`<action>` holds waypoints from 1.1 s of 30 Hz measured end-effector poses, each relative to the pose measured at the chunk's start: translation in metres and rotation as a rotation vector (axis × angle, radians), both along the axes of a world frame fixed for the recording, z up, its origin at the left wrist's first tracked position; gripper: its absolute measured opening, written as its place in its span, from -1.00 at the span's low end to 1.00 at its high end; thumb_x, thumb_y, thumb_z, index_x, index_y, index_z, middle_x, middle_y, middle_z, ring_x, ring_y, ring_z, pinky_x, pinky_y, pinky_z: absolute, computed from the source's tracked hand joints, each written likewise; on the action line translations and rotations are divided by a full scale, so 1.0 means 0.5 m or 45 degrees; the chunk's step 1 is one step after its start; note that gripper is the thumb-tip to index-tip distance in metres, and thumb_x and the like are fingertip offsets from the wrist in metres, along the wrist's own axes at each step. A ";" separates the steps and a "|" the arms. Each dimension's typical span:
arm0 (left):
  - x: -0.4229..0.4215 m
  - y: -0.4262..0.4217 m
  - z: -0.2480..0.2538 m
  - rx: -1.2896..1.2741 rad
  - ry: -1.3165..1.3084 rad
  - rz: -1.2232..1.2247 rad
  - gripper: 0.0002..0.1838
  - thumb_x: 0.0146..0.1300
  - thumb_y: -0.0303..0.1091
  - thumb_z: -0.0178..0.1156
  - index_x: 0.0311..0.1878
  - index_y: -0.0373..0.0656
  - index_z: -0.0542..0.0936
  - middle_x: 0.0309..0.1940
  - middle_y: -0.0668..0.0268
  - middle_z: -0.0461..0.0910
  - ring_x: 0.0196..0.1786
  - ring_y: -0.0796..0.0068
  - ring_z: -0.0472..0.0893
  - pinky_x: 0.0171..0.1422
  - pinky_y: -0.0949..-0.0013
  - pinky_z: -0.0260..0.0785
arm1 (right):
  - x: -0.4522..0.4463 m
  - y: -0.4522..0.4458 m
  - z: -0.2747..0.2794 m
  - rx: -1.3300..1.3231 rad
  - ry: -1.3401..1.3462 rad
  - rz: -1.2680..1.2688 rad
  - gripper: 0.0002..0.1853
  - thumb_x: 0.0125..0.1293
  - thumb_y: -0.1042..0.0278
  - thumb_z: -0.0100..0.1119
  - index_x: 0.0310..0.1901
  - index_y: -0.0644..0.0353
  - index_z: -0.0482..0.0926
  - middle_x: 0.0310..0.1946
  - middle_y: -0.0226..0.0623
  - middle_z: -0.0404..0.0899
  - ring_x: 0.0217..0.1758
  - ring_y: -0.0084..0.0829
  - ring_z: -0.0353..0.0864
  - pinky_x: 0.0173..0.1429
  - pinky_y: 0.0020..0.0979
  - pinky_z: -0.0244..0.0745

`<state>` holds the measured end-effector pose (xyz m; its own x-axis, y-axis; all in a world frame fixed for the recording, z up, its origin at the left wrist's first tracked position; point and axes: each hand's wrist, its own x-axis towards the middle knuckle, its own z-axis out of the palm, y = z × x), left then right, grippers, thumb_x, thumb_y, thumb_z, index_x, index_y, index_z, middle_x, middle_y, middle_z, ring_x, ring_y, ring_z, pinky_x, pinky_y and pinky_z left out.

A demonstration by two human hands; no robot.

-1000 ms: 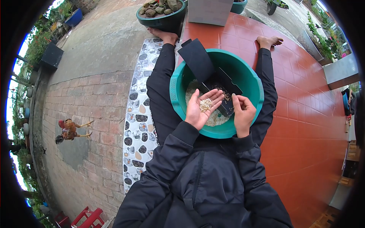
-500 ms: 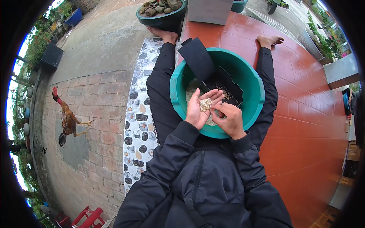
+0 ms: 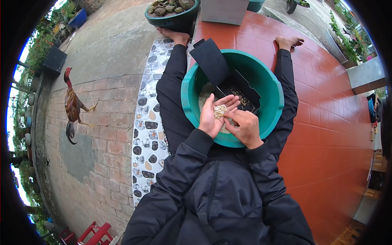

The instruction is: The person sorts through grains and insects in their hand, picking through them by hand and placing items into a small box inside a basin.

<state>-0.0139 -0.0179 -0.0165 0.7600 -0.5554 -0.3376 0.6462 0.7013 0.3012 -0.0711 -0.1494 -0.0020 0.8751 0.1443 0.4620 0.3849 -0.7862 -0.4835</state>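
Observation:
My left hand (image 3: pixel 212 118) is palm up over a green plastic tub (image 3: pixel 272 96), cupping a small heap of pale rice-like grains (image 3: pixel 219 111). Thumb and fingertips of my right hand (image 3: pixel 245 127) are pinched together at the heap's right edge; whatever is between them is too small to make out. Inside the tub, more pale grains (image 3: pixel 206 94) lie at the bottom, partly hidden by my hands. An open black box (image 3: pixel 237 86) rests in there too, with some darker grains on it, its lid (image 3: pixel 210 61) leaning over the tub's rim.
The tub stands between my outstretched legs on red tiles (image 3: pixel 326 134). A pebble-patterned tile strip (image 3: pixel 143 139) runs along my left side. On the brick paving (image 3: pixel 110 110) beyond it stands a chicken (image 3: pixel 72 104). A planter with stones (image 3: pixel 171 16) is near my left foot.
The chicken has raised its head and turned its body a little. Both hands stay over the tub at the grains, with only slight finger movement on the right.

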 end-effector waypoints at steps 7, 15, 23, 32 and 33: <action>-0.001 0.001 0.001 -0.015 0.019 -0.014 -0.28 0.56 0.08 -0.40 0.29 -0.50 0.35 0.29 -0.13 0.42 0.39 -0.02 0.40 0.52 0.08 0.24 | -0.001 0.000 -0.006 -0.038 -0.039 -0.010 -0.86 0.03 0.36 0.37 -0.32 0.04 0.68 -0.55 -0.43 0.58 -0.53 -0.41 0.54 -0.40 -0.37 0.35; 0.001 0.002 -0.001 -0.036 0.025 -0.019 -0.28 0.57 0.07 -0.40 0.29 -0.49 0.35 0.29 -0.13 0.42 0.40 -0.03 0.40 0.51 0.07 0.26 | -0.002 -0.005 0.001 0.128 0.031 -0.003 -0.85 0.01 0.43 0.38 -0.32 0.07 0.70 -0.64 -0.46 0.47 -0.61 -0.48 0.44 -0.46 -0.41 0.27; 0.000 0.006 0.009 -0.040 0.003 -0.005 -0.28 0.57 0.07 -0.40 0.30 -0.49 0.34 0.30 -0.12 0.42 0.40 0.01 0.40 0.50 0.11 0.29 | 0.001 -0.033 0.003 0.872 0.226 -0.201 -0.87 0.13 0.59 0.35 -0.25 0.29 0.73 -0.60 -0.54 0.45 -0.58 -0.75 0.30 -0.47 -0.62 0.20; 0.001 0.005 0.003 -0.060 -0.004 0.047 -0.30 0.57 0.05 -0.36 0.28 -0.51 0.37 0.30 -0.14 0.42 0.39 -0.01 0.41 0.50 0.12 0.29 | 0.024 -0.083 -0.027 1.235 0.261 -0.586 -0.82 0.32 0.48 0.32 -0.10 0.39 0.70 -0.51 -0.62 0.52 -0.49 -0.85 0.33 -0.43 -0.71 0.16; 0.001 0.005 0.001 -0.059 -0.009 0.046 -0.30 0.57 0.05 -0.36 0.28 -0.51 0.37 0.30 -0.14 0.42 0.39 -0.02 0.41 0.50 0.12 0.30 | 0.023 -0.080 -0.025 1.236 0.263 -0.586 -0.82 0.32 0.48 0.32 -0.10 0.39 0.70 -0.51 -0.62 0.52 -0.49 -0.85 0.33 -0.43 -0.71 0.16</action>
